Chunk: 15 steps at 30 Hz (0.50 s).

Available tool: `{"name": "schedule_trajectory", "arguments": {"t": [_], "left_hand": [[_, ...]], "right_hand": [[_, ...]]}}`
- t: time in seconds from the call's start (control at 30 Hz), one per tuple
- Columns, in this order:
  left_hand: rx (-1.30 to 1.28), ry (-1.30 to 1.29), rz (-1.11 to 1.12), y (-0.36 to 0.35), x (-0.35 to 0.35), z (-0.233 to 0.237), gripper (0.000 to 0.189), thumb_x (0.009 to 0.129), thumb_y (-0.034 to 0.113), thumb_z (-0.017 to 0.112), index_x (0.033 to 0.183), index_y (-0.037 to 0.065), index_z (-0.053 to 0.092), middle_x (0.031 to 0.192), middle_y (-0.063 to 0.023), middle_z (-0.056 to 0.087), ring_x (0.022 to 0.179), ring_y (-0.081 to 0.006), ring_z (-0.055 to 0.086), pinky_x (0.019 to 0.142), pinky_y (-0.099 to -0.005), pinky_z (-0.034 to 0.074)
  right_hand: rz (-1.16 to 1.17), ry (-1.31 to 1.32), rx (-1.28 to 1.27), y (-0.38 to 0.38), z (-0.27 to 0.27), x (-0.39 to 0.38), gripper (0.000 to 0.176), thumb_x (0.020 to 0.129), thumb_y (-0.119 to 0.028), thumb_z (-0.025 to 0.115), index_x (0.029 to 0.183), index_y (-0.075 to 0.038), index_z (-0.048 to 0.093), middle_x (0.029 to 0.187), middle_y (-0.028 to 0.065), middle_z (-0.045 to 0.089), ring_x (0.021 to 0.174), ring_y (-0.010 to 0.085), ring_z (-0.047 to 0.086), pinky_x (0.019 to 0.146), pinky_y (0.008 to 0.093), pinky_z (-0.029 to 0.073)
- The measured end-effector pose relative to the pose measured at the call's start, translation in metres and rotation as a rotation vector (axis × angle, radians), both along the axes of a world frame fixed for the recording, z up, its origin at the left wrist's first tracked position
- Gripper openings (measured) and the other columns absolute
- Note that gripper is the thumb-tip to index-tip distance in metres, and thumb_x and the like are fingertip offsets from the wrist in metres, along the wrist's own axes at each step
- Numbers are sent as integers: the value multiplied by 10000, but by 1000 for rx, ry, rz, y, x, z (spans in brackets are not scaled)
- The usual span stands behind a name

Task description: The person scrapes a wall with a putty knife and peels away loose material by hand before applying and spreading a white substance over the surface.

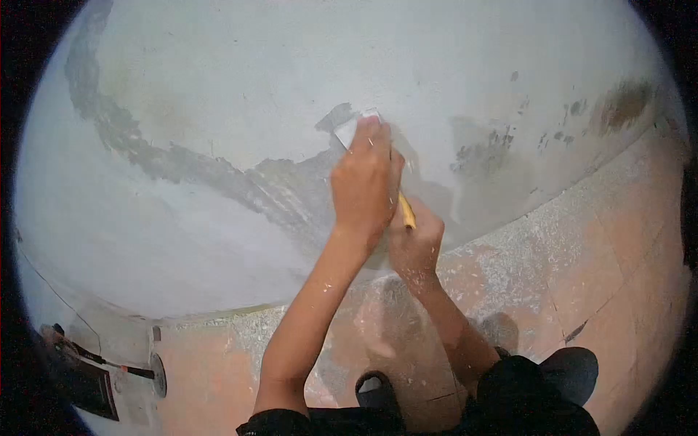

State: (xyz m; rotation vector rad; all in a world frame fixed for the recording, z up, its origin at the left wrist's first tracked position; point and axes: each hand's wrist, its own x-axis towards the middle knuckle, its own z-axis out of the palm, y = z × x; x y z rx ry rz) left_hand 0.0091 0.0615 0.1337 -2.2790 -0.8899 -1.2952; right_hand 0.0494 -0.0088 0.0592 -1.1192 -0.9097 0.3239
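A scraper with a flat pale blade (347, 134) and a yellow handle (407, 211) is pressed against the wall (218, 73). My left hand (363, 178) is closed over its blade end, fingertips pushing down near the edge. Lower down and to the right, my right hand (418, 240) is wrapped round the handle. Much of the tool is hidden under both hands. Just beside the blade a grey bare patch (335, 116) shows, and a wider grey scraped band (211, 174) runs leftward over the wall. White flecks cling to both forearms.
The orange tiled floor (211, 370) below is strewn with white flakes. Dark stains (625, 105) mark the wall at right. My sandalled feet (374, 389) stand close to the wall. At lower left are a dark box-like object (91, 389) and a round disc (158, 374).
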Motion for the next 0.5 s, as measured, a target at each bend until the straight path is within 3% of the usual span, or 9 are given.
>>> {"name": "schedule_trajectory", "arguments": {"t": [0.07, 0.1, 0.23, 0.33, 0.47, 0.5], "left_hand": [[8, 7, -14, 5, 1, 4, 259, 762, 81, 660, 1007, 1, 633, 1067, -196, 643, 930, -323, 650, 731, -366, 536], [15, 9, -20, 6, 0, 4, 263, 760, 79, 665, 1010, 3, 635, 1077, -196, 641, 955, -326, 645, 744, -367, 538], [-87, -8, 24, 1, -2, -1, 274, 783, 84, 651, 1043, -3, 637, 1091, -187, 638, 1048, -319, 611, 818, -373, 524], [6, 20, -9, 6, 1, 7, 296, 788, 88, 647, 1070, -1, 630, 1102, -183, 635, 1041, -325, 613, 809, -380, 526], [-113, 50, -3, -3, -5, 3, 300, 801, 75, 623, 1089, -8, 613, 1125, -195, 620, 1034, -328, 616, 798, -381, 528], [-123, 53, -14, -4, -3, 0, 300, 801, 75, 623, 1089, -8, 613, 1125, -195, 620, 1034, -328, 616, 798, -381, 528]], "right_hand": [[-58, -85, 41, 6, 2, -2, 149, 877, -75, 537, 860, 57, 605, 634, 117, 560, 576, 148, 523, 542, 323, 428], [-42, -50, 25, 8, -3, -1, 149, 884, -102, 546, 873, 33, 606, 598, 185, 547, 530, 293, 590, 503, 345, 440], [-63, -47, 82, 7, -4, -4, 180, 892, -128, 542, 862, 41, 594, 622, 194, 552, 521, 320, 568, 497, 359, 435], [-61, -74, 65, 12, -5, -3, 199, 900, -151, 545, 855, 36, 593, 633, 193, 558, 536, 316, 580, 509, 359, 448], [1, 3, 12, 9, -1, -4, 154, 889, -112, 534, 842, 25, 586, 624, 189, 546, 538, 346, 565, 509, 376, 446], [-73, -121, 124, 18, -4, -5, 139, 885, -98, 530, 858, 22, 594, 638, 194, 560, 549, 329, 587, 515, 372, 452]]}}
